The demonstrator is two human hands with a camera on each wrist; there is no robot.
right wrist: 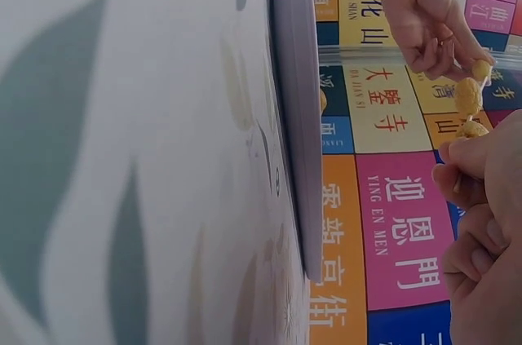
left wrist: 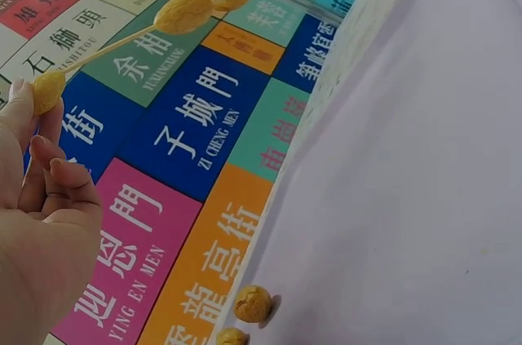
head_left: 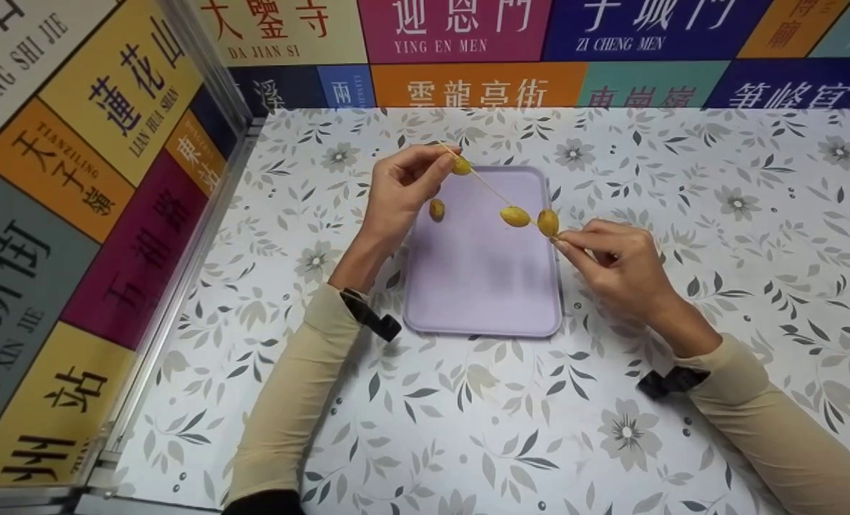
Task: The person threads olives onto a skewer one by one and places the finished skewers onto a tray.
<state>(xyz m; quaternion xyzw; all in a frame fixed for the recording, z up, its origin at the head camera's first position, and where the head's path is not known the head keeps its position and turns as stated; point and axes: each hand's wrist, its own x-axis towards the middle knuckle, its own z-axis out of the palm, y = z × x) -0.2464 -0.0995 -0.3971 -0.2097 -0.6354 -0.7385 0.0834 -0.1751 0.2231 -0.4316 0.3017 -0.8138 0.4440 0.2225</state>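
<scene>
A white counter (head_left: 775, 236) patterned with grey and beige flowers and leaves lies before a back wall (head_left: 460, 21) of magenta, navy, orange and teal blocks, lettered with Chinese characters and Latin script. A similar left wall (head_left: 74, 179) has a silvery metal rail (head_left: 149, 350) along its foot.

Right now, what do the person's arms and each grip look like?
The beige fabric left sleeve and matching right sleeve are long; black material borders the left one at the bottom edge. A black left wrist device and black right wrist device are strapped on. Left grip and right grip are ungloved.
</scene>
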